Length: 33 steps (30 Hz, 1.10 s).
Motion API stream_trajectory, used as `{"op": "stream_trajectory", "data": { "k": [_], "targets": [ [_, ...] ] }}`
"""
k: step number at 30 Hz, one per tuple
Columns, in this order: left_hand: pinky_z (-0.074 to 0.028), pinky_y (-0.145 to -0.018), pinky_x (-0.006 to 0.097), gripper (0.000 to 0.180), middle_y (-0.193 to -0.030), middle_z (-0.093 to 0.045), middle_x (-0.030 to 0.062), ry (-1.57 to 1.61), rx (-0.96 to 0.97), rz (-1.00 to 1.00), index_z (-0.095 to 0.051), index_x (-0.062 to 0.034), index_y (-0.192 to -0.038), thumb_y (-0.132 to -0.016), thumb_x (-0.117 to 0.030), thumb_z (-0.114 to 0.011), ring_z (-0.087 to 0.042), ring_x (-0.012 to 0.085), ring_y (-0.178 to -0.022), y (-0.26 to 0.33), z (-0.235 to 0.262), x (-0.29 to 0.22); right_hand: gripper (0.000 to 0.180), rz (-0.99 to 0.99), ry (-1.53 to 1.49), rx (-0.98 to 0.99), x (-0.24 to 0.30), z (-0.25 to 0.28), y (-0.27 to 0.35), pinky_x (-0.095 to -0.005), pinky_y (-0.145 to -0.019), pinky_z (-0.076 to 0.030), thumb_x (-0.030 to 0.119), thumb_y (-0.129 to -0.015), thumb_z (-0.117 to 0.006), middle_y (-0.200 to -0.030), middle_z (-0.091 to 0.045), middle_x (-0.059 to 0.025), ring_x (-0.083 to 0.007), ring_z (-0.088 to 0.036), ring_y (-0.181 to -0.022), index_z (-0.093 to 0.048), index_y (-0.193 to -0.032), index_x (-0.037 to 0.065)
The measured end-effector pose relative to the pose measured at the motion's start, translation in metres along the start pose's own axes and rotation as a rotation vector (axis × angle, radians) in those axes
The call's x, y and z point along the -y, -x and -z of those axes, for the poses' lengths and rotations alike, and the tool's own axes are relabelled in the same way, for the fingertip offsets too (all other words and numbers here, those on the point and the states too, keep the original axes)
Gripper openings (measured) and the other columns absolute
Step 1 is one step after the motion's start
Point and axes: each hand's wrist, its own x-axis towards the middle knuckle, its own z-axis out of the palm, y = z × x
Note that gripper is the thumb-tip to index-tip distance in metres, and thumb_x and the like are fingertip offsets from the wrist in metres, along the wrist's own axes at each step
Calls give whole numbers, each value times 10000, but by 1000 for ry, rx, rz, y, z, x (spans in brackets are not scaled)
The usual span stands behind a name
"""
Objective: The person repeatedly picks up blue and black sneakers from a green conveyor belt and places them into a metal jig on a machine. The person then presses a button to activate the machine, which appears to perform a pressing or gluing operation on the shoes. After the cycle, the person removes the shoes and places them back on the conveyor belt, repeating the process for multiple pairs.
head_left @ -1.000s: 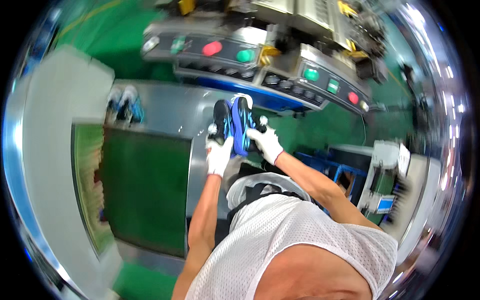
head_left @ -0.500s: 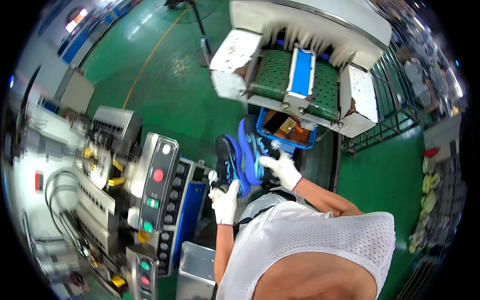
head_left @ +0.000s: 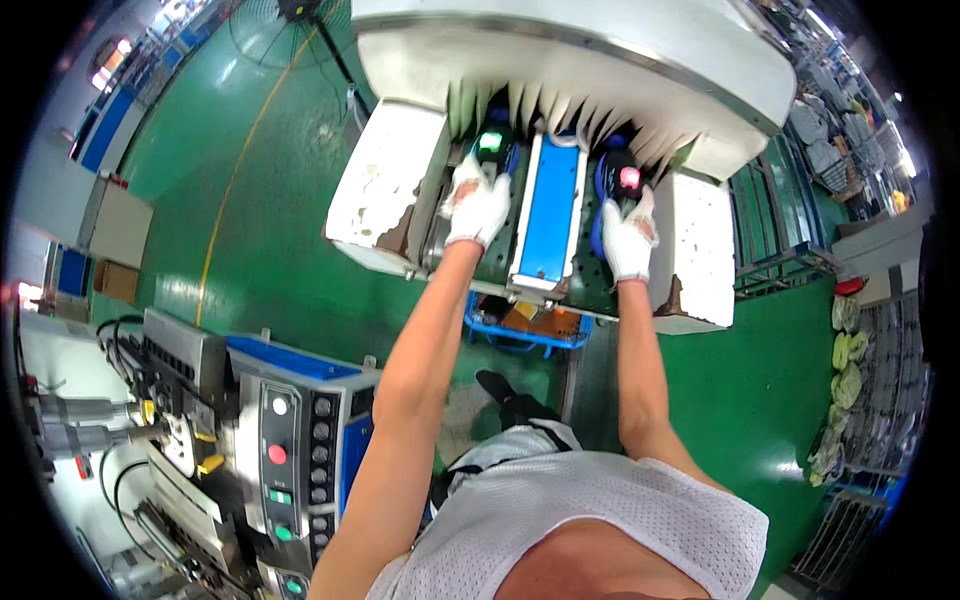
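Two dark sneakers with blue soles lie on a machine's perforated green belts, one in each lane beside a blue divider (head_left: 554,208). In the left lane my left hand (head_left: 480,208), in a white glove, grips the near end of the left sneaker (head_left: 494,150). My right hand (head_left: 630,238), gloved the same way, has its fingers around the near part of the right sneaker (head_left: 618,178). A green bright patch shows on the left sneaker and a pinkish one on the right. Their far ends reach under a pale fringe curtain (head_left: 590,110), which partly hides them.
White side housings (head_left: 390,180) with chipped paint flank the lanes. Below the machine's front edge stands a blue basket (head_left: 525,325) with items inside. A control panel with buttons (head_left: 278,455) is at my left. A fan (head_left: 300,15) stands far left, and a metal rack (head_left: 780,240) to the right.
Both hands have carried the sneakers forward from in front of my body onto the belts, one in each lane. My view has moved closer to the machine.
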Motion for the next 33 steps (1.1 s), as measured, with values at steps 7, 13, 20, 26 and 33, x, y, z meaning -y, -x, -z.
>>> {"op": "stream_trajectory", "data": {
  "k": [7, 13, 20, 26, 33],
  "targets": [
    [-467, -1035, 478, 599, -1253, -595, 304, 247, -179, -149, -549, 43, -1291, -930, -433, -597, -599, 452, -1154, 78, 28, 46, 668, 410, -253, -120, 50, -8, 19, -482, -1110, -425, 344, -942, -698, -1433, -548, -272, -410, -556, -1287, -489, -1437, -53],
    [-517, -968, 470, 491, -1240, -656, 240, 26, 33, 499, -639, -17, -1220, -943, -414, -561, -643, 392, -1158, 388, 84, 233, 554, 321, -526, 1285, 88, -132, 190, -395, -1100, -460, 144, -968, -698, -1411, -600, -193, -298, -603, -1264, -482, -1443, -42],
    [-498, -1026, 474, 487, -1266, -675, 232, -30, -1034, 1792, -660, -56, -1253, -928, -412, -587, -661, 398, -1156, 857, 134, 228, 567, 1024, 164, 2065, 85, -161, 417, -399, -1093, -467, 150, -954, -691, -1403, -593, -248, -318, -597, -1291, -476, -1445, -35],
    [-421, -1090, 556, 540, -1378, -621, 159, 59, -1537, 2204, -585, -134, -1373, -901, -393, -636, -578, 372, -1295, 1055, 61, 160, 577, 1295, 480, 1987, 88, -130, 567, -368, -1031, -504, 208, -931, -719, -1361, -637, -208, -280, -644, -1222, -517, -1414, -35],
    [-426, -1075, 584, 575, -1483, -470, 185, 90, -1597, 2386, -516, -134, -1410, -868, -190, -696, -470, 397, -1362, 1160, -35, 154, 602, 1582, 806, 1990, 74, -94, 665, -364, -1076, -460, 306, -941, -705, -1412, -606, -145, -262, -583, -1293, -502, -1450, 57]
  ]
}}
